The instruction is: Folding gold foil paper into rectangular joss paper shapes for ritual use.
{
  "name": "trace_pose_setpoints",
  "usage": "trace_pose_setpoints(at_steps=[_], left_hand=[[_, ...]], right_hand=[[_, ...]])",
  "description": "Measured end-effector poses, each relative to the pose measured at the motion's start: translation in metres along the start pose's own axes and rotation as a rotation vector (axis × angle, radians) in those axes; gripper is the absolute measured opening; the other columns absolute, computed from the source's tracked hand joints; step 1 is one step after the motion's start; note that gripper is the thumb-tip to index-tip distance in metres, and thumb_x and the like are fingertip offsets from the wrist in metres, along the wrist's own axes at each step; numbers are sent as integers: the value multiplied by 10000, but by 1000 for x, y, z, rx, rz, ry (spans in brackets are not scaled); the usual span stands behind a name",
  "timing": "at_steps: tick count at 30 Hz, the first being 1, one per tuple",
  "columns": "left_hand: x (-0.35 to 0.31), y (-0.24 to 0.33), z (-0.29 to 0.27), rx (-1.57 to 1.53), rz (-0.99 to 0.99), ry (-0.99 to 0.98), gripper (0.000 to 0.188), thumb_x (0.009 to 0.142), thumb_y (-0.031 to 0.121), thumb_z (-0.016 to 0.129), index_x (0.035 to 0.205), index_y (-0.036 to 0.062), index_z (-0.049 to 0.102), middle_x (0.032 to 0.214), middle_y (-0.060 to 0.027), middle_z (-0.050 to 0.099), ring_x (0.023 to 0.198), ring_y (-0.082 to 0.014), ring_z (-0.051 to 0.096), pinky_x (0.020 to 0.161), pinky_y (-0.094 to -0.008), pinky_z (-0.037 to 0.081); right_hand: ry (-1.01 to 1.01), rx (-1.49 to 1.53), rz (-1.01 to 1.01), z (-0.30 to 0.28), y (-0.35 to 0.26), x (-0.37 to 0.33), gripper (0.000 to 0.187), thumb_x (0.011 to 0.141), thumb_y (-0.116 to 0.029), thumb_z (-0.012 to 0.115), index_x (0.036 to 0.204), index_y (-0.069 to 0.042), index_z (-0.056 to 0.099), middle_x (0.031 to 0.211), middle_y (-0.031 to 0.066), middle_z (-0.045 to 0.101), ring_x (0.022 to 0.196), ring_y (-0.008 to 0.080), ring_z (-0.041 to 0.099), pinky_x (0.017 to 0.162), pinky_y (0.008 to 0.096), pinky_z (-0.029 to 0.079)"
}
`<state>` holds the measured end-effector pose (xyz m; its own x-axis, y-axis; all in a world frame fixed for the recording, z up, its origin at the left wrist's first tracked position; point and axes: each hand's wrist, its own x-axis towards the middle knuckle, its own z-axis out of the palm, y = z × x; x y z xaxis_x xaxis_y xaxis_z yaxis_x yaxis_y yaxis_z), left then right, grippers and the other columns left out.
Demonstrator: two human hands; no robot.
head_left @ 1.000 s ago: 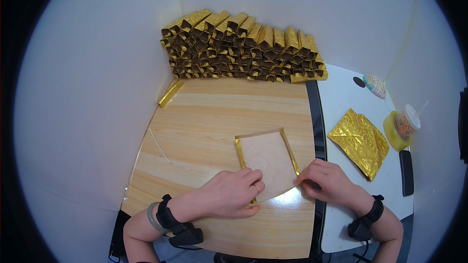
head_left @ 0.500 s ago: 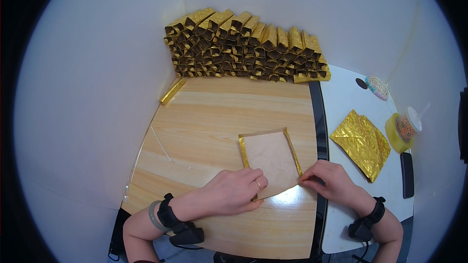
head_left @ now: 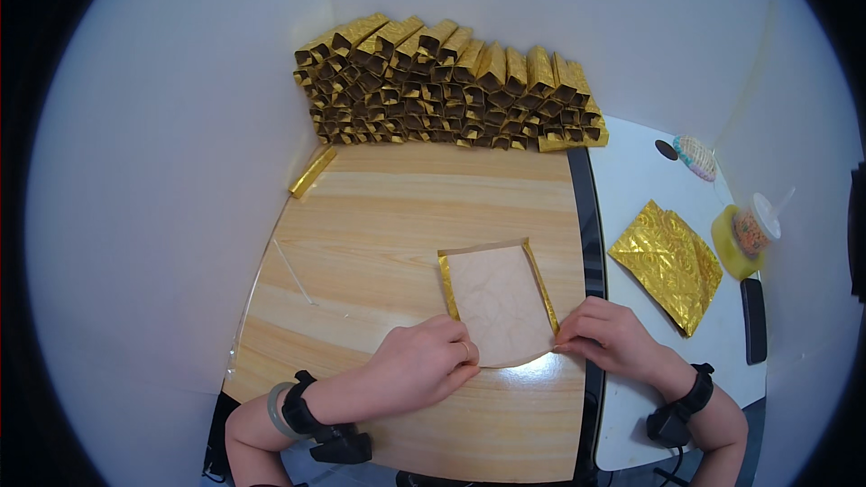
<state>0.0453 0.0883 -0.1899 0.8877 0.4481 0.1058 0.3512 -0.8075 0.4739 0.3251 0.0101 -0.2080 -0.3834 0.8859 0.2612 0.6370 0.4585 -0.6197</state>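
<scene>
A square sheet of gold foil paper (head_left: 499, 298) lies on the wooden table with its pale back facing up. Narrow gold strips are folded in along its left and right sides, and the far edge shows a thin brownish fold. My left hand (head_left: 426, 356) is closed at the near left corner, fingertips pinching the paper; the corner itself is hidden under the fingers. At the near right corner, my right hand (head_left: 613, 335) pinches the sheet between thumb and fingers. The near edge runs between both hands and bows slightly.
Many folded gold paper tubes (head_left: 487, 77) are stacked along the back wall. One gold roll (head_left: 313, 172) lies at the far left edge. On the white surface at right are a stack of gold sheets (head_left: 669, 266), a lidded cup (head_left: 750, 230) and a dark phone-like slab (head_left: 754, 321).
My left hand has shifted slightly left and off the sheet's interior to its near left corner. The right hand keeps its pinch with little movement.
</scene>
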Motion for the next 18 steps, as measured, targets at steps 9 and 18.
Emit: trace_pose_setpoints(at_steps=[9,18], left_hand=[[-2,6,4,-10,-119,62,58,811,163,679,831,109,673,798,-27,642,834,-233,605,649,-353,500],[1,13,6,2,-222,103,40,773,121,672,784,97,642,757,-20,638,818,-211,599,617,-339,488]], right_hand=[[20,16,17,2,-2,-1,89,833,-111,704,893,-65,658,802,77,608,781,259,587,672,354,494],[-33,134,344,1,-17,4,111,841,-86,670,898,-32,592,784,81,612,775,241,605,671,342,496]])
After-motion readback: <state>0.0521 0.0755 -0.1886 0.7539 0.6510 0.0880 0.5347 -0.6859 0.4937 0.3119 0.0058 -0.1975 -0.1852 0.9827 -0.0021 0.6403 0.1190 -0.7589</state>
